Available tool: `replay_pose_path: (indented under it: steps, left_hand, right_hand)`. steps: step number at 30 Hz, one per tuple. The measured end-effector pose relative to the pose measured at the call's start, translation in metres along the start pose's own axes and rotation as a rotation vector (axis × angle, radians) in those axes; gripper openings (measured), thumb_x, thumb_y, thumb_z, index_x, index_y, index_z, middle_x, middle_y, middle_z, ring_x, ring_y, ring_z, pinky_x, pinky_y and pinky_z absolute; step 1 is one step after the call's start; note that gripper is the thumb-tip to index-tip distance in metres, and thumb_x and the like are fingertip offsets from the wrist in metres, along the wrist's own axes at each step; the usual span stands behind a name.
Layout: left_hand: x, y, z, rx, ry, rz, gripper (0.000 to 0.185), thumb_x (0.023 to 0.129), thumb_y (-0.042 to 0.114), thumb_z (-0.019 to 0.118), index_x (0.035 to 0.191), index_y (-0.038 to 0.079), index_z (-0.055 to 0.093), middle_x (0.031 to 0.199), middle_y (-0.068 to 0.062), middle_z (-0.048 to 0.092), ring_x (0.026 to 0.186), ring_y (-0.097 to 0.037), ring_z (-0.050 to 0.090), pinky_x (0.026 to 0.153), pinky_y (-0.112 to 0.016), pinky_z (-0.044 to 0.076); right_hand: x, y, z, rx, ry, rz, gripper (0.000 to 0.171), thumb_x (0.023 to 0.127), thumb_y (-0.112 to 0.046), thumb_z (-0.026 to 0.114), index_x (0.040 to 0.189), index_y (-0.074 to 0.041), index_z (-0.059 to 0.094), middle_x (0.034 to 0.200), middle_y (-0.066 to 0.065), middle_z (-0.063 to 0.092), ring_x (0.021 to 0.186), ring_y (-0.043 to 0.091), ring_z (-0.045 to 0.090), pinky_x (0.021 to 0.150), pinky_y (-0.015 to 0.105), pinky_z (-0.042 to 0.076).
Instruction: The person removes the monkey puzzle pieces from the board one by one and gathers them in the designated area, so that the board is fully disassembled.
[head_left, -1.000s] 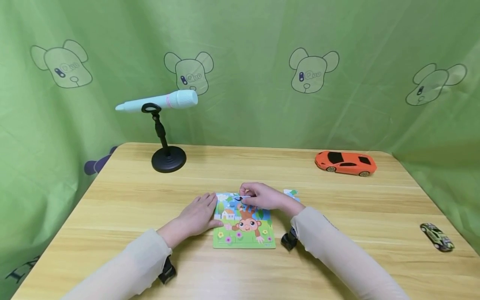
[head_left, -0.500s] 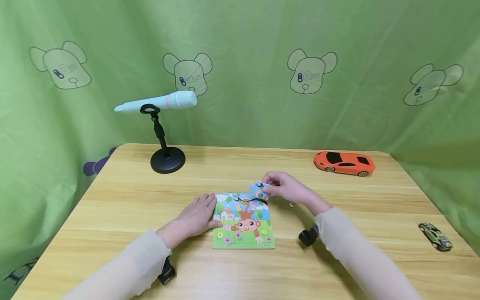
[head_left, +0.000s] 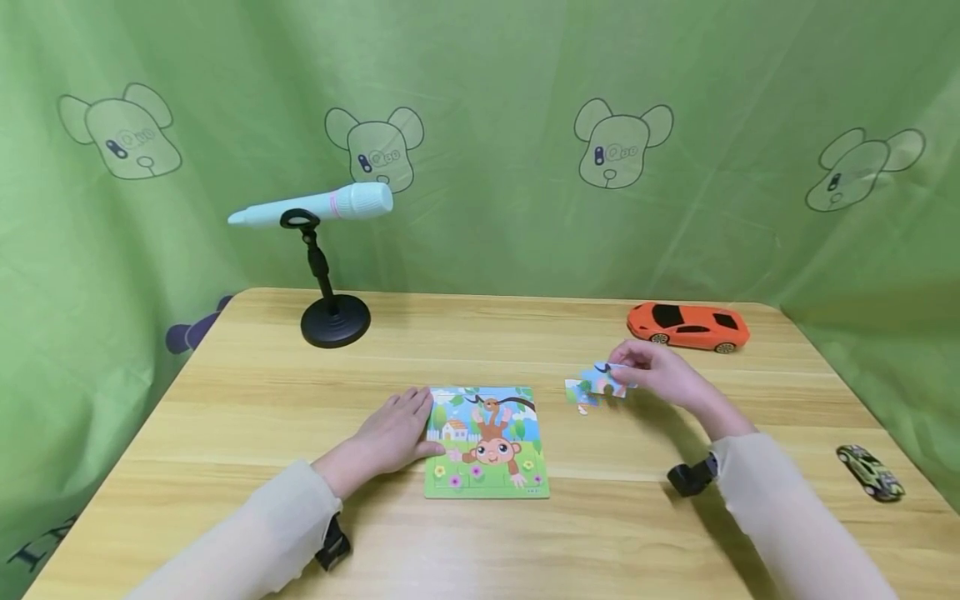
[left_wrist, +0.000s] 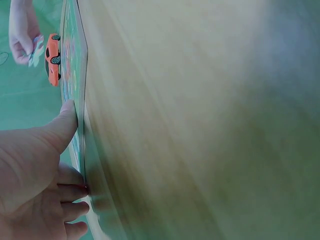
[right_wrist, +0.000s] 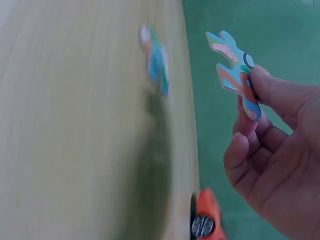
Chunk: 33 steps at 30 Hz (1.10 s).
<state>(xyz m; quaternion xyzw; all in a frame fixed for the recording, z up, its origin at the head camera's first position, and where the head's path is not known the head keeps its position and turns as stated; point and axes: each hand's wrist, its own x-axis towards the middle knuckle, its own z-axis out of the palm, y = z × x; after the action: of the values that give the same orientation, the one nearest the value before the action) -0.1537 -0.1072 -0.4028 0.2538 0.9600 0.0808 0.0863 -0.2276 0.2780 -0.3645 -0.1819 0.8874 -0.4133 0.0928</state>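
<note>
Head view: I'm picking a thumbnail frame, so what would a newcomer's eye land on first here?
Probably the colourful monkey puzzle at the table's middle, with the left hand resting flat against its left edge. Next, the right hand to its right, pinching a puzzle piece above the table, beside another loose piece. The orange toy car stands out behind.

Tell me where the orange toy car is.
In the head view, the orange toy car sits at the table's far right, just beyond the right hand.
</note>
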Motion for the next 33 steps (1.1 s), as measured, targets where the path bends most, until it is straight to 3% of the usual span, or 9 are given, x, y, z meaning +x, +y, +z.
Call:
replay_pose_path:
  steps: [9,16,26,33]
  left_hand:
    - [0.0,-0.001,0.001,-0.005,0.003,0.001,0.078,0.089,0.048,0.053,0.137,-0.009,0.033,0.144,-0.023,0.027,0.132,-0.036,0.024,0.107,-0.046,0.021]
    - [-0.001,0.0,0.001,-0.003,0.0,0.001,0.077,0.089,0.048,0.053,0.137,-0.009,0.033,0.144,-0.023,0.027,0.132,-0.036,0.024,0.107,-0.046,0.021]
    - [0.0,0.0,0.0,-0.003,0.0,-0.001,0.078,0.089,0.048,0.053,0.137,-0.009,0.033,0.144,-0.023,0.027,0.132,-0.036,0.024,0.107,-0.046,0.021]
    - [0.0,0.0,0.001,0.015,-0.001,0.003,0.078,0.089,0.049,0.052,0.137,-0.009,0.033,0.144,-0.022,0.027,0.132,-0.036,0.025,0.107,-0.045,0.022]
  right_hand:
    - [-0.012,0.037,-0.015,-0.015,-0.021,0.072,0.017,0.089,-0.01,0.06,0.099,0.004,0.059,0.076,0.011,0.059,0.063,0.021,0.054,0.054,0.03,0.047]
    - [-0.01,0.057,-0.017,-0.1,-0.008,0.13,0.017,0.09,-0.012,0.061,0.099,0.002,0.063,0.073,0.006,0.057,0.064,0.018,0.05,0.052,0.027,0.045]
    - [-0.005,0.06,-0.018,-0.193,0.01,0.152,0.019,0.089,-0.013,0.061,0.1,0.001,0.066,0.076,0.004,0.06,0.066,0.019,0.049,0.054,0.027,0.043]
    - [-0.003,0.058,-0.018,-0.201,-0.001,0.176,0.02,0.089,-0.015,0.062,0.101,0.001,0.066,0.08,0.004,0.06,0.068,0.019,0.049,0.056,0.027,0.044]
